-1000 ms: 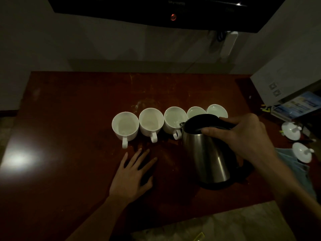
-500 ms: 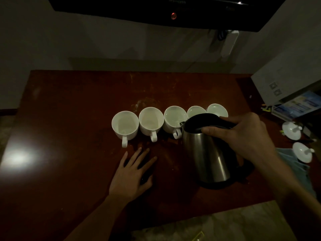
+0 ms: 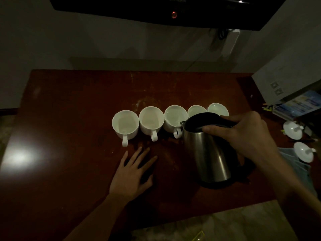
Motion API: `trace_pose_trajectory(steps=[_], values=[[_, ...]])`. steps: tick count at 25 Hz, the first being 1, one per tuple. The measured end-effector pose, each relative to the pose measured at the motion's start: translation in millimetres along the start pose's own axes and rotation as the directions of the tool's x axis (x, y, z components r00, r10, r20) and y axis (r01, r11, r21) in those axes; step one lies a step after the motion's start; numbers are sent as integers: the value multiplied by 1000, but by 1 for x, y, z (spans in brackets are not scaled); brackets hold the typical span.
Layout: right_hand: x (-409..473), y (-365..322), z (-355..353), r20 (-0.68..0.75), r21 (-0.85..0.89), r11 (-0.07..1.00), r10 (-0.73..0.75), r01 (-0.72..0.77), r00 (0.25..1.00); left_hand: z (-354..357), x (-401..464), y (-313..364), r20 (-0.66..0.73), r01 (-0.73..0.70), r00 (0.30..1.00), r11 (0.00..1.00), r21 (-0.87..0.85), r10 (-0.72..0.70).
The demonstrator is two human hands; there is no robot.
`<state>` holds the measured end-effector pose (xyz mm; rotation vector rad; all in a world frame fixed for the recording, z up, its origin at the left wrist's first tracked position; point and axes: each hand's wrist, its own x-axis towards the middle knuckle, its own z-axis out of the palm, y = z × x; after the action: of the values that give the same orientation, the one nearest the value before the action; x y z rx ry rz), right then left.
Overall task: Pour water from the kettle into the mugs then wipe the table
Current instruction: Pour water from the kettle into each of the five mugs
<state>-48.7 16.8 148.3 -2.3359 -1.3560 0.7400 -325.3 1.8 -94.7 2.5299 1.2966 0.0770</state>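
Right hand [image 3: 246,134] curls around the kettle [image 3: 208,153] handle, tipping its spout toward the third mug [image 3: 175,117] just beyond the fingertips. Left hand [image 3: 133,173] lies flat, fingers spread, bracing near the mugs.

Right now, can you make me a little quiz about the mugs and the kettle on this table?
1. How many white mugs stand in the row on the table?
2. True or false: the left hand is holding a mug.
3. Which mug is the kettle spout over? A) the far-left mug B) the middle mug C) the far-right mug

Key:
1. Five.
2. False; it lies flat on the table, fingers spread, in front of the mugs.
3. B. The right hand grips the kettle's black handle and tips the spout at the middle mug's rim.
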Motion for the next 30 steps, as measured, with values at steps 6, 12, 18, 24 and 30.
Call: trace_pose_trajectory(steps=[6,12,18,24,30], values=[[1,1,0,-4,-6,1000,-20,19,1000,-1,1,0,-8,1,1000,1000,-16,-1],[2,3,0,6,-9,1000,-23,23,1000,-1,0,0,-17,-4,1000,1000,-8,3],[5,5,2,-10,0,1000,-29,29,1000,1,0,0,-16,-4,1000,1000,-8,3],[-1,12,0,-45,78,996,-48,52,998,3,1,-1,-17,-6,1000,1000,0,6],[-14,28,7,-149,190,977,-66,94,987,7,0,-3,-30,-2,1000,1000,30,3]])
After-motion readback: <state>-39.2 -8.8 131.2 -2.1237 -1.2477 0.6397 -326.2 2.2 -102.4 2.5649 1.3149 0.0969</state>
